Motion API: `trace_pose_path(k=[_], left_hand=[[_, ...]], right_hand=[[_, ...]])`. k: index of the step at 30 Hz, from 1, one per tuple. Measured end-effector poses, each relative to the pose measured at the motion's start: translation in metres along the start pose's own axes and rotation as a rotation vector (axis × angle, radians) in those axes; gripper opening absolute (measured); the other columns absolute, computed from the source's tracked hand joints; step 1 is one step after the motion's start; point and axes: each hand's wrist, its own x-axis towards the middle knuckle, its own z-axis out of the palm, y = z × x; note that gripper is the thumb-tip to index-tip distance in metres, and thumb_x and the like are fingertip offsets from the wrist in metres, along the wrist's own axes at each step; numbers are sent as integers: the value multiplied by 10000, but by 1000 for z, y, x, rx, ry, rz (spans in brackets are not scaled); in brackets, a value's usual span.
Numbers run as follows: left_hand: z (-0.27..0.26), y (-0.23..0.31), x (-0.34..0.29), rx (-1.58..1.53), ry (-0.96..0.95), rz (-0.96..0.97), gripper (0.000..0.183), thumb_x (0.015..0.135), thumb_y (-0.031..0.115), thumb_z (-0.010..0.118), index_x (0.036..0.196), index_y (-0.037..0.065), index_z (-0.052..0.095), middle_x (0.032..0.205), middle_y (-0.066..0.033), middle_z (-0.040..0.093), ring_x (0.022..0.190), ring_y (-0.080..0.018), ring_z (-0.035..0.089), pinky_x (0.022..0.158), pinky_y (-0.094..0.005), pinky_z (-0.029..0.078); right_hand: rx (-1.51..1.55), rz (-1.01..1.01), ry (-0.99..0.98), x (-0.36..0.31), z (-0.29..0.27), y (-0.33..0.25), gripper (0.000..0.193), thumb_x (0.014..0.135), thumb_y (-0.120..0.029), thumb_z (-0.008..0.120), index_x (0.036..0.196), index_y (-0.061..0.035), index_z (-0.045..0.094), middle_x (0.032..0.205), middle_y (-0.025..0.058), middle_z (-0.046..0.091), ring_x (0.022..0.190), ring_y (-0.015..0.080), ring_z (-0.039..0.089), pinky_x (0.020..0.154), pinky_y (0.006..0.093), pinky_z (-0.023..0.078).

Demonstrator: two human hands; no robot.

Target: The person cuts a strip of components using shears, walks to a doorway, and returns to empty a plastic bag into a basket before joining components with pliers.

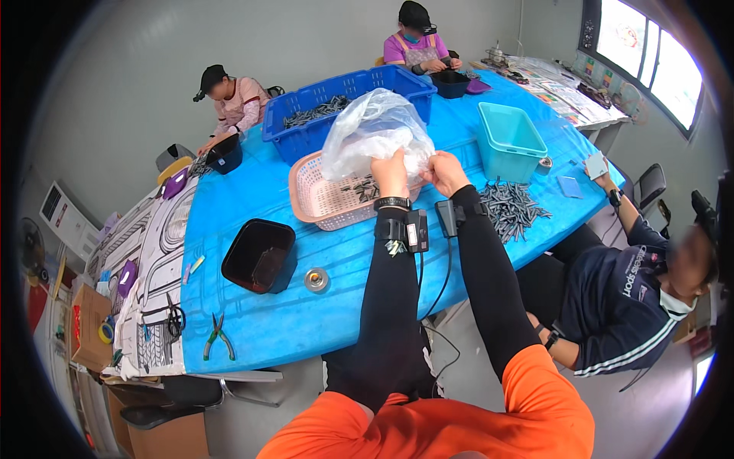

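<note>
A clear plastic bag (pixel 375 126) bulges up over the pink perforated basket (pixel 310 200), between the basket and the big blue crate behind it. My left hand (pixel 391 173) is closed on the bag's near edge, above the basket. Beside it, my right hand (pixel 446 173) pinches the same bag near the basket's right end. Small dark grey pieces (pixel 359 188) lie in the bottom of the basket, partly hidden by the bag and my left hand. A heap of similar grey pieces (pixel 514 208) is on the blue cloth right of my right forearm.
A blue crate (pixel 417 83) holding grey pieces stands behind the basket, a teal bin (pixel 511 145) to the right. Left are a black bin (pixel 260 256), a small round tin (pixel 316 280) and green-handled pliers (pixel 219 336). A person (pixel 634 283) sits at right; two others work across the table.
</note>
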Motion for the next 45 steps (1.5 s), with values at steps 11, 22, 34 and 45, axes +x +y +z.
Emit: trace_pose_path(k=[11, 22, 34, 45], left_hand=[[-6, 3, 22, 474, 309, 397, 291, 733, 20, 581, 1014, -48, 551, 1028, -216, 575, 954, -373, 550, 830, -388, 419], [45, 93, -38, 921, -43, 661, 459, 687, -25, 501, 1116, -110, 364, 973, -286, 483, 898, -441, 504, 787, -453, 417], [9, 97, -220, 462, -554, 208, 646, 669, 103, 743, 1223, 31, 419, 1160, -86, 457, 1049, -168, 470, 801, -299, 440], [-24, 43, -200, 196, -725, -280, 612, 722, 193, 733, 1216, 13, 419, 1122, -105, 512, 1046, -185, 485, 865, -300, 396]], right_hand=[[-18, 32, 166, 42, -1, 16, 224, 828, -112, 344, 860, 44, 501, 707, 176, 572, 436, 194, 534, 348, 272, 409], [-701, -619, 354, -2, -24, -30, 470, 729, -62, 486, 1189, 27, 448, 1090, 207, 558, 954, 261, 560, 801, 328, 443], [4, -600, 276, -272, -78, -105, 147, 832, -117, 519, 852, 9, 592, 792, 23, 597, 702, 84, 547, 649, 208, 407], [124, -245, -67, -314, -131, -133, 290, 812, -152, 506, 1022, 45, 539, 921, 172, 617, 658, 275, 634, 569, 354, 520]])
